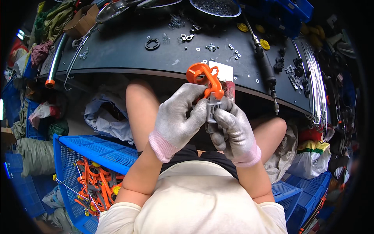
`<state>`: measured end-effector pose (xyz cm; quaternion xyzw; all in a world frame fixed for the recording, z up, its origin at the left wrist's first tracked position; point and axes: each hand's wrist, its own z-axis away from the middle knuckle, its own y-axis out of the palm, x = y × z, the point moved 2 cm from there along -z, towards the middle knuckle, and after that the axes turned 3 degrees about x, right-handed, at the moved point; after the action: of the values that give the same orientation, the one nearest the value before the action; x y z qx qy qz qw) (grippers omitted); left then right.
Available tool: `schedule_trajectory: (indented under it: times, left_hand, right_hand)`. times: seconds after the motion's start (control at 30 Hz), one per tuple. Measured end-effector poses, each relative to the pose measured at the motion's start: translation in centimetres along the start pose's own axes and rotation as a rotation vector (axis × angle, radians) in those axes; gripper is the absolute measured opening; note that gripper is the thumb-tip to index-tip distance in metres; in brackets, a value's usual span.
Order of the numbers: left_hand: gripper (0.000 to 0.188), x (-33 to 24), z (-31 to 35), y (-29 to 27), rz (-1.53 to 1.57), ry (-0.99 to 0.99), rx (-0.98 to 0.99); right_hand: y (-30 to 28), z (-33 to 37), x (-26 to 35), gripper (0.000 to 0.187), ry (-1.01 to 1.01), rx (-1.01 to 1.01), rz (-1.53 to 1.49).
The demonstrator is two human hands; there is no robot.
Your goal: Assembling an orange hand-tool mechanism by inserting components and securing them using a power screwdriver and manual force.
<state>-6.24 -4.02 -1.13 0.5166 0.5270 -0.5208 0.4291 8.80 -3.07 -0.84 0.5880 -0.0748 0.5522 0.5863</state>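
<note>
Grasping orange plastic hooked handle (205, 78) with grey metal stem, gloved left hand (180, 113) and right hand (233, 130) both clenched, black workbench edge (117, 71) at 12 o'clock, blue plastic crate (97, 152) at 8 o'clock.

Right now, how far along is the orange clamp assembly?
Done: similar orange assemblies lie piled in the blue crate. In hand: left hand and right hand press an orange clamp piece onto a grey block. Left: washers and small fasteners lie scattered on the dark bench.

Orange plastic lever handle (205, 78) with ring end, upright, seated in small grey metal bracket (213, 108), held above lap
</note>
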Motion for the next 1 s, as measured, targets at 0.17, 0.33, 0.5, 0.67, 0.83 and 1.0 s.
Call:
schedule_trajectory:
  times: [0.17,0.33,0.5,0.67,0.83,1.0]
  left_hand:
    - [0.039,0.5,0.3,0.0,0.063,0.041,-0.068]
    - [0.070,0.2,1.1,-0.8,-0.193,0.239,-0.034]
    - [0.077,0.1,2.4,-2.2,-0.329,0.129,0.030]
    - [0.061,0.1,4.0,-4.3,-0.411,0.005,0.011]
    - [0.054,1.2,5.2,-5.6,-0.435,-0.050,-0.127]
    - [0.054,2.7,5.7,-6.3,-0.317,-0.140,-0.197]
  right_hand:
    - [1.3,-0.7,-0.5,0.022,-0.182,-0.074,0.057]
    - [1.5,-1.1,-1.5,0.015,-0.276,-0.123,0.035]
    - [1.1,-1.4,-2.2,0.008,-0.128,0.030,-0.032]
    - [1.1,-3.7,-2.1,0.012,-0.022,0.157,0.501]
    - [-0.8,-13.5,6.5,0.029,-0.010,0.127,1.270]
    - [-3.2,-24.1,7.6,0.033,-0.472,-0.056,1.862]
